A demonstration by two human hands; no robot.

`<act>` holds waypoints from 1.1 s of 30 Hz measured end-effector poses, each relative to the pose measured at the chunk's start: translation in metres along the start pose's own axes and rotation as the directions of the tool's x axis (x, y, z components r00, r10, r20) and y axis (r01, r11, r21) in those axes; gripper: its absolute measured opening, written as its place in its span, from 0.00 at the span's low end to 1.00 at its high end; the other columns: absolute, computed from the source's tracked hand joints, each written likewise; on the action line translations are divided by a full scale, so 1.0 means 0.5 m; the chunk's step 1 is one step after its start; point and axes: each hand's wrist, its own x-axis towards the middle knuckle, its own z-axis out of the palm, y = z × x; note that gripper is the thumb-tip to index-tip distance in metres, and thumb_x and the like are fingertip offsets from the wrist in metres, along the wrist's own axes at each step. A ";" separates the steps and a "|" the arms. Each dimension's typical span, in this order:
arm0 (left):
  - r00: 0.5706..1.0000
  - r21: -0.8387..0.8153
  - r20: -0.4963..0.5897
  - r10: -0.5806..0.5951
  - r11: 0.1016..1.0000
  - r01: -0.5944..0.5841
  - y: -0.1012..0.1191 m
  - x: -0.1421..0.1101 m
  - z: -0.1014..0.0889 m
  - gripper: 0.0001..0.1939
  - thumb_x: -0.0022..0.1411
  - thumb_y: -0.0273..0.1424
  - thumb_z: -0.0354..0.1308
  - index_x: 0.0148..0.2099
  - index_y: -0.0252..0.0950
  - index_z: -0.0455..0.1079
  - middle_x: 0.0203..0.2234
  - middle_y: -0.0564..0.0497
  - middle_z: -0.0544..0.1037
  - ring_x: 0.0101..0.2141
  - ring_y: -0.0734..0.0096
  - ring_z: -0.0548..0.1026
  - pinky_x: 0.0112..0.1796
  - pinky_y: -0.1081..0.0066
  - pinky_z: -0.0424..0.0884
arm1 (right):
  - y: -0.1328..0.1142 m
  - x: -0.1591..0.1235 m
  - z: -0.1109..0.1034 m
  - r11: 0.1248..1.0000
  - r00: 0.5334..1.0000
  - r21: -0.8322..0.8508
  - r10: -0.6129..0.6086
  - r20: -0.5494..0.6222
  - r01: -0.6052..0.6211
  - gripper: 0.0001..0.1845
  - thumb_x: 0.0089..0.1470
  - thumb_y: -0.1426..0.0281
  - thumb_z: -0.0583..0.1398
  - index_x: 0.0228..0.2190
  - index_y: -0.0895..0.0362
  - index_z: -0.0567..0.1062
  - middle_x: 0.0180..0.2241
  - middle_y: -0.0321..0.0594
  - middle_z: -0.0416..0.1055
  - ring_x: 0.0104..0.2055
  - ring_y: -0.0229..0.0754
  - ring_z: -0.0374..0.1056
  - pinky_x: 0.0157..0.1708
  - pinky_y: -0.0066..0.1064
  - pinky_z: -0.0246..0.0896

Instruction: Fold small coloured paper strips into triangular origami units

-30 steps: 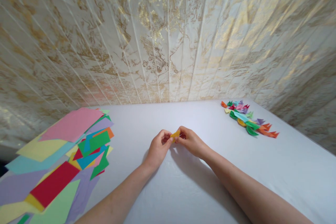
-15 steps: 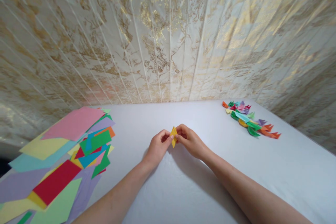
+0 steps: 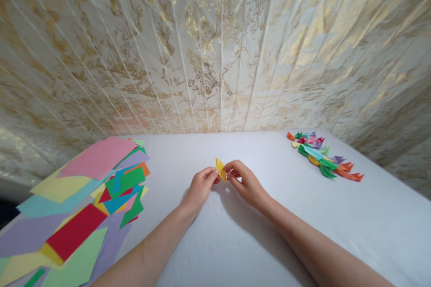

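Observation:
Between the thumb and fingers of my left hand (image 3: 202,186) is a small folded yellow paper (image 3: 220,170), pinched at its lower left side and held just above the table. The paper is creased into a narrow, pointed shape that tilts with its top toward the left. My right hand (image 3: 247,184) is close on the other side, its index fingertip at the paper's right edge. The right thumb stands apart from that finger, so this hand looks open. Fingers cover part of the paper's lower end.
Loose coloured sheets, a large pink sheet (image 3: 97,157) and a red rectangle (image 3: 76,232) among them, overlap on the left of the white table (image 3: 208,251). Several small folded paper pieces (image 3: 313,152) lie at the back right. A gold-patterned curtain (image 3: 208,54) hangs behind.
The yellow paper has turned from lying sideways to upright, then tilted left. My right thumb and fingers have let go of it and drawn slightly right, while my left hand keeps its pinch.

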 end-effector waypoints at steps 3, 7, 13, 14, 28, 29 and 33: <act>1.000 0.011 -0.007 -0.009 1.000 0.009 -0.001 -0.001 -0.001 0.14 0.57 0.41 0.56 0.30 0.34 0.74 0.25 0.51 0.75 0.31 0.68 0.72 0.38 0.71 0.68 | 0.004 0.000 -0.001 1.000 1.000 -0.001 0.000 -0.013 0.000 0.11 0.55 0.77 0.52 0.38 0.55 0.71 0.38 0.39 0.67 0.36 0.38 0.66 0.39 0.32 0.63; 1.000 0.012 -0.006 -0.019 1.000 0.019 0.002 -0.002 -0.001 0.14 0.57 0.39 0.56 0.31 0.34 0.75 0.25 0.51 0.76 0.31 0.68 0.72 0.38 0.70 0.69 | 0.006 0.001 0.000 1.000 1.000 0.028 0.005 -0.021 -0.005 0.12 0.54 0.77 0.52 0.38 0.54 0.71 0.38 0.39 0.68 0.38 0.39 0.66 0.41 0.33 0.64; 1.000 0.023 0.010 -0.016 1.000 0.016 0.006 -0.004 0.000 0.16 0.57 0.42 0.56 0.29 0.35 0.75 0.24 0.50 0.76 0.31 0.67 0.72 0.37 0.70 0.68 | 0.003 0.002 0.002 0.994 0.999 0.096 0.044 -0.018 -0.042 0.11 0.55 0.75 0.52 0.37 0.54 0.71 0.38 0.39 0.71 0.39 0.40 0.67 0.41 0.34 0.65; 1.000 0.024 0.007 -0.014 1.000 0.014 0.006 -0.005 0.001 0.16 0.57 0.42 0.56 0.29 0.35 0.75 0.24 0.50 0.76 0.31 0.67 0.72 0.37 0.70 0.68 | 0.004 0.002 0.002 0.994 0.999 0.101 0.052 -0.016 -0.050 0.10 0.55 0.74 0.52 0.37 0.54 0.70 0.38 0.39 0.71 0.39 0.40 0.67 0.41 0.34 0.65; 1.000 0.034 0.005 -0.029 0.999 0.029 0.006 -0.004 0.001 0.16 0.56 0.43 0.56 0.26 0.35 0.72 0.24 0.50 0.75 0.31 0.67 0.71 0.37 0.70 0.68 | 0.017 0.006 0.005 0.970 0.993 0.218 0.114 -0.007 -0.109 0.07 0.54 0.72 0.54 0.36 0.55 0.70 0.36 0.37 0.71 0.37 0.39 0.67 0.38 0.32 0.62; 0.999 0.037 0.005 -0.035 0.999 0.034 0.006 -0.004 0.001 0.17 0.56 0.43 0.56 0.26 0.35 0.72 0.24 0.50 0.75 0.31 0.66 0.71 0.37 0.70 0.68 | 0.018 0.007 0.006 0.967 0.993 0.227 0.121 -0.008 -0.116 0.07 0.53 0.71 0.54 0.36 0.55 0.70 0.36 0.37 0.71 0.37 0.39 0.67 0.38 0.32 0.62; 0.999 0.041 0.012 -0.039 0.998 0.039 0.006 -0.005 0.001 0.16 0.56 0.43 0.56 0.27 0.35 0.72 0.24 0.50 0.75 0.31 0.67 0.71 0.38 0.70 0.68 | 0.019 0.009 0.007 0.955 0.991 0.269 0.135 -0.009 -0.128 0.08 0.52 0.72 0.54 0.35 0.55 0.70 0.35 0.36 0.71 0.35 0.39 0.67 0.37 0.31 0.62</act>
